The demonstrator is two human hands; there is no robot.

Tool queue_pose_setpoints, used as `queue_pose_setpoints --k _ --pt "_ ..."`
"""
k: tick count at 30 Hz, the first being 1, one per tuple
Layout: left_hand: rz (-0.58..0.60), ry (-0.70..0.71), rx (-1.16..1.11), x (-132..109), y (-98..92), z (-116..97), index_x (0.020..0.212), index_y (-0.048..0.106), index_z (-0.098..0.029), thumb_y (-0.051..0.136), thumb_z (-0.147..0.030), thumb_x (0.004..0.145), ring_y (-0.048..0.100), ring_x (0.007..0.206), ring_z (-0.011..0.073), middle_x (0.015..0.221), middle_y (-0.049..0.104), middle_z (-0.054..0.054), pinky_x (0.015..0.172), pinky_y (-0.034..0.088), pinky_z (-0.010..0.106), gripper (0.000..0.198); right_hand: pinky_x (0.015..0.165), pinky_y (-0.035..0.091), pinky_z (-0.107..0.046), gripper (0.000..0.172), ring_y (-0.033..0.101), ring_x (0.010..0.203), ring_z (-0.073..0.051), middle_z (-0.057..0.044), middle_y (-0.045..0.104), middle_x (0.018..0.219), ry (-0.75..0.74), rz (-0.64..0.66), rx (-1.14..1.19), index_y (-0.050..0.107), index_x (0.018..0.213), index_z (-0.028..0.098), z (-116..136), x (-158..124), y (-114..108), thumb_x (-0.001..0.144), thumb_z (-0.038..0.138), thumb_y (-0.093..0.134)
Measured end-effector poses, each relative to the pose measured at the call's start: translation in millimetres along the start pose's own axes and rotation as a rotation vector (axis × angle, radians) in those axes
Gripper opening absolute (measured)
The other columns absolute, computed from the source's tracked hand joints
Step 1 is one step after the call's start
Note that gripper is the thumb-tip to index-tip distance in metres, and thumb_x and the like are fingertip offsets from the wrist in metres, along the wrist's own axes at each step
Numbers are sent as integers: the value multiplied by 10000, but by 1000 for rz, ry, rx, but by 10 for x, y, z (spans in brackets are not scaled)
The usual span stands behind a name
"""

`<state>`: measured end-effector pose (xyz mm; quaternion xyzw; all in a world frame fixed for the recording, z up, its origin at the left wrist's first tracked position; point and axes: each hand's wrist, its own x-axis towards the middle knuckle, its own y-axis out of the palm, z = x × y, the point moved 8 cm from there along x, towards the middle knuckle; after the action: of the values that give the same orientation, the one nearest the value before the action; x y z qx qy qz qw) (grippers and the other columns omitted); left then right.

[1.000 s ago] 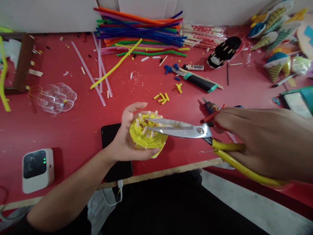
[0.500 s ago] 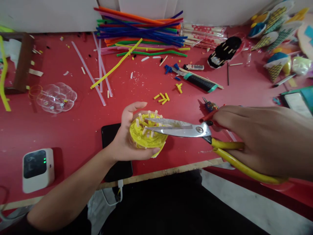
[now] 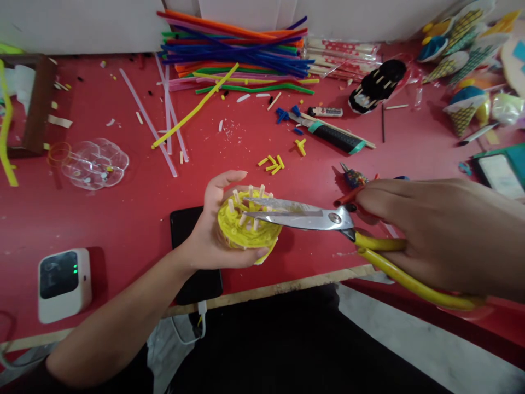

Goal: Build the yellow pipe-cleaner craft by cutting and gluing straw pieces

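Note:
My left hand [image 3: 213,230] is curled around a small round yellow basket [image 3: 233,232], thumb along its near side. Several pale wooden sticks [image 3: 250,191] stand up from the basket's top, with yellow material wound about them. In my right hand [image 3: 435,230] are scissors [image 3: 303,219] with yellow handles. Their blades are slightly apart and reach over the basket among the sticks. Whether a blade touches a stick I cannot tell. Beyond the basket lie short yellow cut pieces [image 3: 273,166] on the red table.
A bundle of coloured pipe cleaners [image 3: 233,49] lies at the back. Green-and-black pliers [image 3: 334,135] rest right of centre, near a black stick-framed piece [image 3: 377,87]. A phone [image 3: 186,221] lies under my left wrist, and a white device [image 3: 63,284] stands at left. A clear flower-shaped tray [image 3: 96,164] is farther back.
Hardly anything differs. My right hand has shifted very slightly on the handles; the scissors and the basket keep the same place.

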<state>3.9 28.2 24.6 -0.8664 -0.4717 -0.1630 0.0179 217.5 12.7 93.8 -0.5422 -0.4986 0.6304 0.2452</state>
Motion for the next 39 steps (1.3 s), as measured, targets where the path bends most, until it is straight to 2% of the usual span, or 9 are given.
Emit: queue_pose_setpoints --k 4,7,14,20,25,28,33,36,39 --pt "10 -11 23 -9 0 4 1478 415 -382 926 -134 674 762 1085 274 1273 664 36 855 705 388 984 537 272 -330 294 529 555 -232 -65 588 712 -5 77 -53 437 728 274 21 61 54 769 565 438" --pt "-5 -23 14 -24 -22 23 1479 427 -393 934 -129 663 746 1134 274 1306 640 33 876 702 374 997 557 285 -329 283 580 603 -247 -72 621 738 -22 90 -94 496 772 266 37 110 45 798 546 465" --pt "-8 -20 16 -16 -48 85 1469 414 -385 954 -139 660 737 1122 248 1292 626 37 898 687 380 1004 577 365 -326 243 671 709 -252 -84 691 821 -120 -4 -153 568 803 250 -30 187 80 865 484 544" --pt "-48 -38 74 13 -75 104 1434 418 -365 962 -149 674 752 1059 226 1257 648 25 888 668 372 960 548 274 -287 254 551 586 -187 -38 566 677 -198 -99 -228 537 748 237 -13 249 59 884 452 541" --pt "-63 -22 104 16 -80 100 1413 437 -360 973 -148 652 755 1032 231 1250 662 35 857 670 369 954 564 286 -285 277 424 545 -147 -21 525 667 -169 29 -190 553 751 218 -5 320 86 913 435 496" --pt "-77 -26 134 6 -101 116 1413 442 -358 976 -144 644 755 1019 227 1246 658 42 850 680 368 960 580 291 -295 277 421 562 -151 -31 538 686 -123 97 -166 580 776 209 -21 356 128 924 427 495" --pt "-71 -18 168 -8 -94 113 1432 411 -355 968 -168 668 752 1011 215 1241 647 47 839 684 350 964 581 265 -301 276 427 561 -157 -20 546 678 -151 41 -174 581 767 223 -52 424 215 904 452 512" --pt "-87 -36 159 -7 -105 133 1426 416 -351 967 -184 679 748 1008 210 1254 638 48 837 679 347 943 596 264 -312 236 431 563 -156 -24 566 681 -190 27 -147 563 742 224 -65 439 294 888 402 512" --pt "-97 -13 156 5 -118 127 1421 421 -363 964 -193 685 746 1014 203 1234 632 34 835 674 335 930 600 260 -319 224 389 550 -150 -10 527 637 -219 -86 -77 507 703 234 -57 445 229 879 373 512"
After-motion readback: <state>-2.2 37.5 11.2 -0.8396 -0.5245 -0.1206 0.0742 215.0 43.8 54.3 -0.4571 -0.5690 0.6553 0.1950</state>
